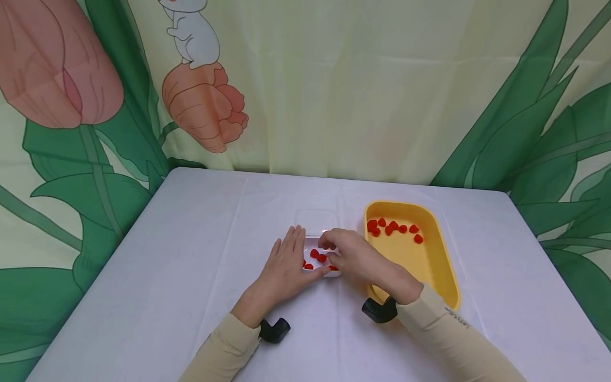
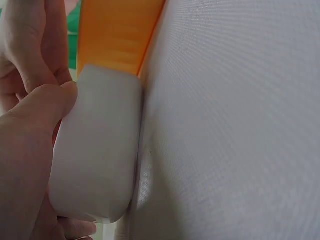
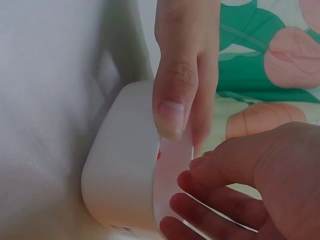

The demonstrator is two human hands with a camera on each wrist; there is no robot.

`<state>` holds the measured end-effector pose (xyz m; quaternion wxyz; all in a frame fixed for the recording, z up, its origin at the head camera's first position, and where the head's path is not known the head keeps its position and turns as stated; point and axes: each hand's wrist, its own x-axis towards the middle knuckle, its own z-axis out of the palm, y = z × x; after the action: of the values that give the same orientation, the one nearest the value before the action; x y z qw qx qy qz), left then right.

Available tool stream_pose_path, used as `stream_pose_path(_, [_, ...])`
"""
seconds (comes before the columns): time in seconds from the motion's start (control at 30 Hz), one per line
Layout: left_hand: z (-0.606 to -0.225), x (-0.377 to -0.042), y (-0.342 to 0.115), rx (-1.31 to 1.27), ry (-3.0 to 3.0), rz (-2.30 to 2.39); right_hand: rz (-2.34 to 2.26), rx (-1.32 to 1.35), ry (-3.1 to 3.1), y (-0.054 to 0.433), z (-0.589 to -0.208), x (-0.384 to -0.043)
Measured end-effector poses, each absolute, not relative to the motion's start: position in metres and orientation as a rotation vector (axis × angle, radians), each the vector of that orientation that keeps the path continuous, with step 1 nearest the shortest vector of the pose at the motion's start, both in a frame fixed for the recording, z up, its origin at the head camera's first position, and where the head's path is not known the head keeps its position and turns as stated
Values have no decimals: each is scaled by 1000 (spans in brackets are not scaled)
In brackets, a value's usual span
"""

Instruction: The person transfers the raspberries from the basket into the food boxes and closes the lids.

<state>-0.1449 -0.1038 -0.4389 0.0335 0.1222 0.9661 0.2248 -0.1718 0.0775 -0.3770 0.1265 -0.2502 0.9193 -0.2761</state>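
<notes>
A small white box (image 1: 332, 274) stands on the table with several small red raspberry-like pieces (image 1: 314, 253) in it. My left hand (image 1: 282, 265) lies against its left wall with straight fingers, and the thumb rests on the near rim. In the left wrist view that thumb (image 2: 55, 102) touches the top edge of the box (image 2: 97, 145). Over the box's right side is my right hand (image 1: 355, 257), its fingers bent and spaced apart. The right wrist view shows the right fingers (image 3: 215, 215) at the box opening, with no piece visible between them.
A yellow tray (image 1: 410, 265) stands to the right of the box, with several red pieces (image 1: 393, 226) near its far end. Behind the box lies a clear plastic lid (image 1: 316, 220). A patterned curtain (image 1: 343, 106) hangs behind the white-covered table (image 1: 143, 297).
</notes>
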Motion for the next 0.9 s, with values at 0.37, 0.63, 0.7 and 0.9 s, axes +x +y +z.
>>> stream_pose_path(0.37, [-439, -145, -103, 359, 2978, 696, -889, -704, 2719, 88, -370, -171])
stream_pose_path(0.63, [-439, -145, -103, 373, 2983, 695, -939, -714, 2794, 99, -364, -174])
stream_pose_path(0.7, [-439, -145, -103, 374, 2980, 701, -970, -699, 2804, 102, -362, -175])
stream_pose_path(0.9, [-438, -145, -103, 365, 2966, 703, -989, -645, 2863, 112, -358, -177])
